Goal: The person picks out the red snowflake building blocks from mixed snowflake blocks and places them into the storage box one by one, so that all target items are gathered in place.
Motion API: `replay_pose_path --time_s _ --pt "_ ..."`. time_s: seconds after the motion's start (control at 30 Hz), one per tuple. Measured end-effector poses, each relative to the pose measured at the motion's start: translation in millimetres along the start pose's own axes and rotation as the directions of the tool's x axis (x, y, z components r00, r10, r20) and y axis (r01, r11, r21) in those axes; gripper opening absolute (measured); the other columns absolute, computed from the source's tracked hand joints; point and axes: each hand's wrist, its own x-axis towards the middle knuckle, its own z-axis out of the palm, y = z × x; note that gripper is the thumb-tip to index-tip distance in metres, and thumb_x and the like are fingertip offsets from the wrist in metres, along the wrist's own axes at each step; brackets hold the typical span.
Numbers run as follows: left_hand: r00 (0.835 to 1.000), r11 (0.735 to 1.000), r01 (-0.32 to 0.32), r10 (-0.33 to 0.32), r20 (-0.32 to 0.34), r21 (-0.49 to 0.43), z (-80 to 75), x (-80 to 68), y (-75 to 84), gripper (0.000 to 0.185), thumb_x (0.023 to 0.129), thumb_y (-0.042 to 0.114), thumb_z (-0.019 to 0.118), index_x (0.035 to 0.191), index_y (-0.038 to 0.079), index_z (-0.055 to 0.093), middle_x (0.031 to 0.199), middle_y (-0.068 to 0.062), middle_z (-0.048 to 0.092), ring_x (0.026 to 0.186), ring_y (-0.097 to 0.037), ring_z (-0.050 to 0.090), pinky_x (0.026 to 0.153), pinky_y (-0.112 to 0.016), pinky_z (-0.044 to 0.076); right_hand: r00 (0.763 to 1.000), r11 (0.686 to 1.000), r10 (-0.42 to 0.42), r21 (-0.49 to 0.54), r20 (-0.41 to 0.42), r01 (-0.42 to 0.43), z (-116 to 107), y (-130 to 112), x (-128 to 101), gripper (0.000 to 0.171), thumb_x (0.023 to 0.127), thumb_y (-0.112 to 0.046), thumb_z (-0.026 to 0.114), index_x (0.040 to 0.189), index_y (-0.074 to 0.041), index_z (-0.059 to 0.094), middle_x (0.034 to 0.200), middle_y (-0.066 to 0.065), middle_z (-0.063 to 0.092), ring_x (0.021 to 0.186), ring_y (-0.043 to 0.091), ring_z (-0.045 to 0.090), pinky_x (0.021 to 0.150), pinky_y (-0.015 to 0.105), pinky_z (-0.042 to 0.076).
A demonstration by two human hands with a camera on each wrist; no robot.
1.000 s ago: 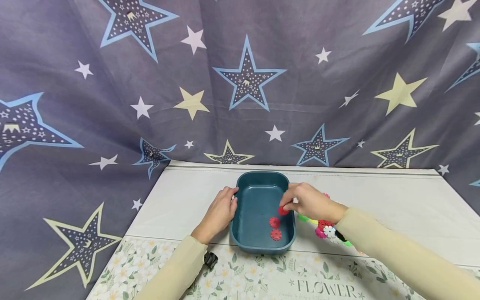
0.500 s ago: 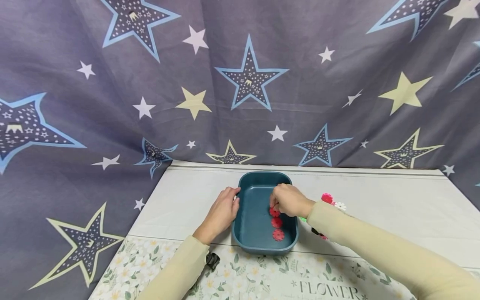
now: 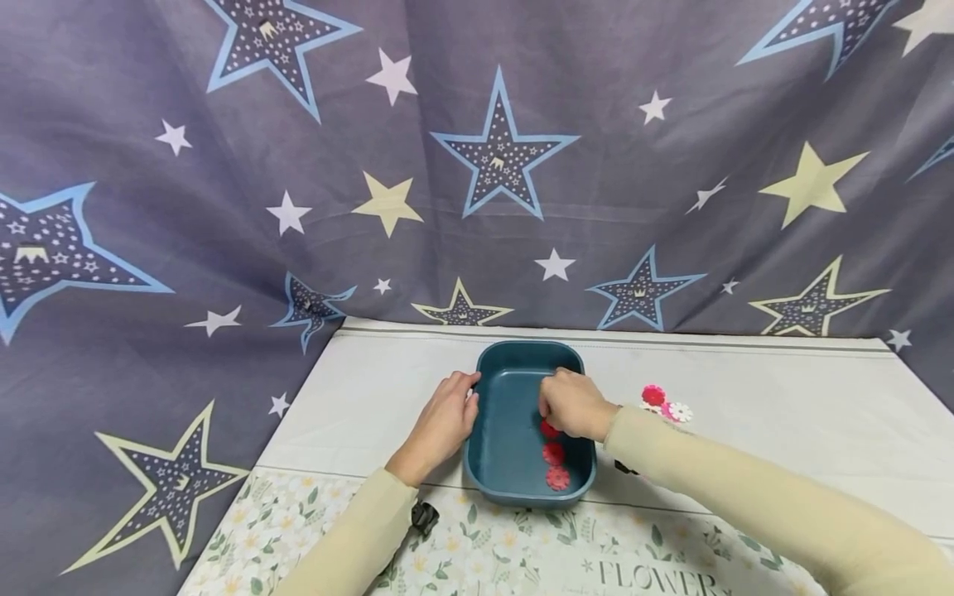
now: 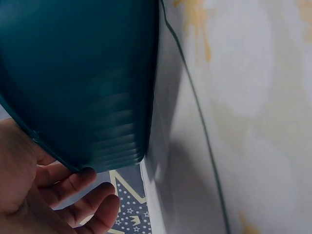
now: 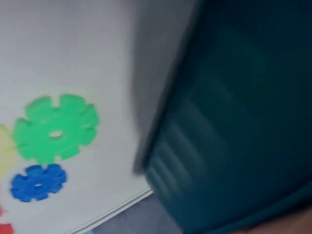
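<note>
My left hand [image 3: 441,422] rests against the left rim of the dark teal rectangular plastic tub [image 3: 507,414], fingers loosely curved along the edge; in the left wrist view the fingertips [image 4: 80,179] sit under the rim of the tub's outer wall [image 4: 83,83]. It steadies the tub rather than clasping it.

My right hand [image 3: 572,404] is inside the tub, knuckles up, fingers curled down over a red gear-shaped plastic disc [image 3: 549,429] at its fingertips. Whether the fingers actually pinch the disc or merely touch it I cannot tell; the hand hides the contact.

Two more red gear discs lie on the tub floor nearer me, one [image 3: 553,453] just beside the first, the other [image 3: 557,478] by the near wall. They form a rough line.

The tub stands on a white cloth-covered table [image 3: 782,414], its near end at the edge of a floral-print mat [image 3: 522,546].

Right of the tub, on the cloth: a pink disc [image 3: 653,395] and a white one [image 3: 679,411], touching. The right wrist view, blurred, shows a green disc [image 5: 54,127] and a blue disc [image 5: 38,182] beside the tub wall.
</note>
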Motion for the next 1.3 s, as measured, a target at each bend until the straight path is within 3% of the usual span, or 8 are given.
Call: replay_pose_path --time_s 0.17,0.2,0.33,0.43,0.53,0.77,0.97,1.3 --pt "1.000 1.000 0.005 -0.005 0.000 0.000 0.3 -0.6 0.0 0.031 0.092 0.004 0.057 0.122 -0.004 0.058 0.103 -0.011 0.058 0.097 -0.026 0.055 0.085 -0.039 0.046 0.984 0.992 -0.042 0.107 -0.174 0.061 -19 16 -3 0.009 0.073 -0.002 0.076 0.076 -0.011 0.074 0.076 -0.005 0.067 0.075 0.016 0.056 0.075 0.035 0.046" --pt "1.000 1.000 0.005 -0.005 -0.001 0.002 0.3 -0.5 -0.1 0.031 0.092 0.004 0.057 0.122 -0.004 0.057 0.103 -0.011 0.058 0.097 -0.026 0.055 0.085 -0.039 0.046 0.979 0.992 -0.031 0.117 -0.203 0.055 -25 21 -5 0.009 0.074 -0.002 0.076 0.079 -0.010 0.074 0.078 -0.004 0.068 0.077 0.016 0.059 0.083 0.038 0.046" --pt "1.000 1.000 0.006 -0.006 -0.001 0.005 0.4 -0.2 -0.3 0.031 0.092 0.005 0.056 0.122 -0.003 0.057 0.103 -0.011 0.058 0.096 -0.026 0.055 0.085 -0.038 0.046 0.969 0.991 0.068 0.129 -0.239 -0.037 -43 48 -20 0.012 0.075 0.000 0.076 0.083 -0.008 0.074 0.081 0.000 0.069 0.079 0.019 0.059 0.082 0.040 0.046" --pt "1.000 1.000 0.008 -0.008 0.001 0.007 0.5 -0.4 -0.8 0.031 0.092 0.005 0.056 0.122 -0.003 0.057 0.103 -0.010 0.058 0.096 -0.025 0.055 0.084 -0.038 0.046 0.969 0.982 0.161 0.129 -0.187 -0.138 -45 72 -38 0.011 0.076 -0.001 0.075 0.086 -0.006 0.074 0.081 0.002 0.069 0.079 0.022 0.057 0.072 0.040 0.047" --pt "1.000 1.000 0.012 -0.012 0.003 0.006 0.2 -0.4 -1.0 0.031 0.092 0.005 0.056 0.123 -0.003 0.057 0.103 -0.010 0.058 0.096 -0.025 0.055 0.083 -0.038 0.046 0.963 0.961 0.255 0.139 -0.091 -0.241 -41 94 -57 0.012 0.077 0.000 0.073 0.089 -0.003 0.073 0.081 0.005 0.067 0.079 0.025 0.058 0.075 0.045 0.047" --pt "1.000 1.000 0.015 -0.015 0.006 0.007 0.7 -0.3 -0.6 0.032 0.093 0.005 0.056 0.123 -0.003 0.057 0.103 -0.010 0.058 0.094 -0.024 0.055 0.081 -0.037 0.046 0.906 0.892 0.414 0.155 0.093 -0.424 -29 124 -86 0.016 0.077 -0.001 0.075 0.093 -0.001 0.072 0.083 0.008 0.065 0.076 0.025 0.056 0.077 0.049 0.048" --pt "1.000 1.000 0.022 -0.022 0.015 0.007 0.7 -0.6 1.0 0.031 0.093 0.005 0.056 0.123 -0.003 0.057 0.102 -0.009 0.057 0.093 -0.023 0.054 0.080 -0.037 0.046 0.906 0.888 0.408 0.182 0.111 -0.422 -26 129 -91 0.011 0.077 0.001 0.073 0.087 -0.004 0.071 0.077 0.002 0.063 0.070 0.021 0.054 0.074 0.046 0.048" --pt "1.000 1.000 0.001 -0.001 0.000 0.017 0.1 -0.7 1.0 0.031 0.092 0.005 0.057 0.122 -0.003 0.058 0.101 -0.011 0.058 0.095 -0.024 0.054 0.082 -0.038 0.045 0.926 0.908 0.351 0.193 0.138 -0.373 -25 130 -92 0.020 0.076 0.010 0.067 0.086 -0.005 0.058 0.074 0.002 0.056 0.068 0.019 0.051 0.066 0.037 0.047"
